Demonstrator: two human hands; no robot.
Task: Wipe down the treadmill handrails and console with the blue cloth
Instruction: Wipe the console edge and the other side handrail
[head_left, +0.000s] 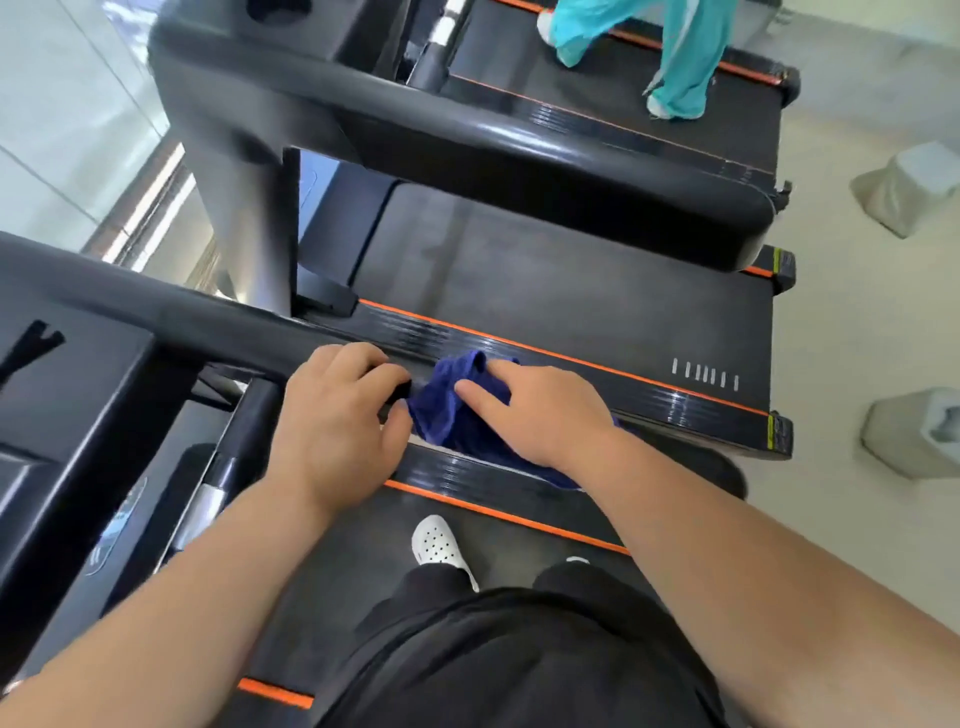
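Here the blue cloth (447, 421) is seen draped over the right-hand end of the near handrail (208, 317). This is a dark bar whose long axis runs from the far left, past the console (67, 374), across to the middle of the view. The cloth is pressed onto the bar by the right hand (540, 415), whose fingers (470, 391) are laid fairly straight on top of it. Whether the thumb is hooked beneath cannot be told. Just left of the cloth, at its very edge, the left hand (337, 415) is set on the same bar. Its fingers are curled over the far side, so the rail appears to be gripped and steadied there.

The step in hand is judged to be the wiping of this handrail, with the console not yet reached. The coming move turns on one relation. The rest of the bar lies to the left of the cloth, along the rail's axis, and the left hand is placed squarely in that path. The cloth is held down by the right hand, while the left is the nearer to the console. For a stroke toward the console the left hand would have to be lifted or slid ahead; otherwise the cloth would be bunched against it. A loose tail of cloth is seen hanging on the near side and might be dragged off the end if pressure is eased. Beyond, a second treadmill (519, 260) is set alongside.
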